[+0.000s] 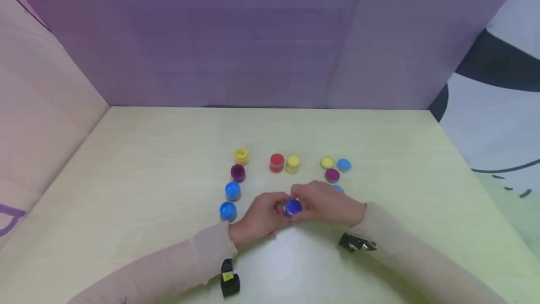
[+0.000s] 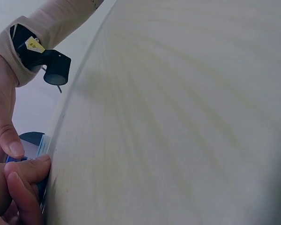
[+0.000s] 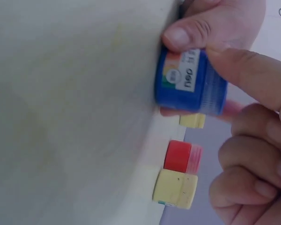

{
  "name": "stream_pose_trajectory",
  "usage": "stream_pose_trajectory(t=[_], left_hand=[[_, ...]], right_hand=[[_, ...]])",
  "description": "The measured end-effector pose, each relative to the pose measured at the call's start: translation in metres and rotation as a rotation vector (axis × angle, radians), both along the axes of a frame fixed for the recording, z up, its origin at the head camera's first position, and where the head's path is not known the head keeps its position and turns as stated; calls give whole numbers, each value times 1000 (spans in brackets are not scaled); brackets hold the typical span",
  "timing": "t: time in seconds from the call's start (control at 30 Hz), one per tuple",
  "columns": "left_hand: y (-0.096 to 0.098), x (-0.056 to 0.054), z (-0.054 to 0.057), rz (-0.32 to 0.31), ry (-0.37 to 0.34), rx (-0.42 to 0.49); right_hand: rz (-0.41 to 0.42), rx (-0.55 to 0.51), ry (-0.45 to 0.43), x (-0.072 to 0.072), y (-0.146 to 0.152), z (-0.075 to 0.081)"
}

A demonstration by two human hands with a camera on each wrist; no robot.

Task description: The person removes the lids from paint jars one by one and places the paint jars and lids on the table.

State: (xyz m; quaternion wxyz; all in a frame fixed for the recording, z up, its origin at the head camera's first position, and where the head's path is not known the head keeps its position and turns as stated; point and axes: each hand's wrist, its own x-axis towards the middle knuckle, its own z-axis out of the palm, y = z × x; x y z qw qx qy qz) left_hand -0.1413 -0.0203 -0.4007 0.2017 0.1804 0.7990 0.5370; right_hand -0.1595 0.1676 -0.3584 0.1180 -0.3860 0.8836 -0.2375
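A dark blue paint jar (image 3: 178,96) with a printed label is held between both hands near the front middle of the table. My left hand (image 1: 263,212) grips its body, the thumb lying against the label side in the right wrist view. From the other side, my right hand (image 1: 326,203) pinches the ribbed lid (image 3: 215,93), which sits on the jar. Fingers hide most of the jar in the left wrist view, where only a sliver of blue shows.
Left of the hands stand uncapped jars: yellow (image 1: 241,157), purple (image 1: 238,173) and blue (image 1: 233,192). Beyond the hands are a capped red jar (image 1: 276,163) and a capped yellow jar (image 1: 293,164). Loose lids, such as the purple lid (image 1: 332,175), lie behind the right hand.
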Motion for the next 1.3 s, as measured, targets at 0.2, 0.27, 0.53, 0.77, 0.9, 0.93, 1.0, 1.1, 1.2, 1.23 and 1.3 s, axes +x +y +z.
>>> stream_pose_trajectory(t=[0.2,0.27,0.53,0.77,0.9,0.93,1.0,1.1,1.2,1.23,1.3], left_hand=[[0,2,2,11,-50,34],[0,2,2,12,-56,37],[1,0,1,20,-55,-11],[1,0,3,26,-62,-37],[1,0,3,29,-34,-51],[1,0,3,27,-27,-51],[1,0,2,24,-27,-54],[0,0,2,26,-41,-62],[0,1,1,30,-48,-63],[0,1,1,30,-48,-62],[0,0,0,32,-40,-56]], right_hand=[[113,-40,-3,-2,7,0],[138,-40,2,-3,8,0],[6,45,33,3,5,5],[-281,191,111,19,-11,9],[-326,259,97,22,-16,9],[-329,265,101,23,-17,9],[-329,258,106,23,-18,9],[-318,238,100,23,-18,9],[-301,216,92,24,-17,9],[-296,209,95,24,-17,9],[-284,206,103,25,-17,10]])
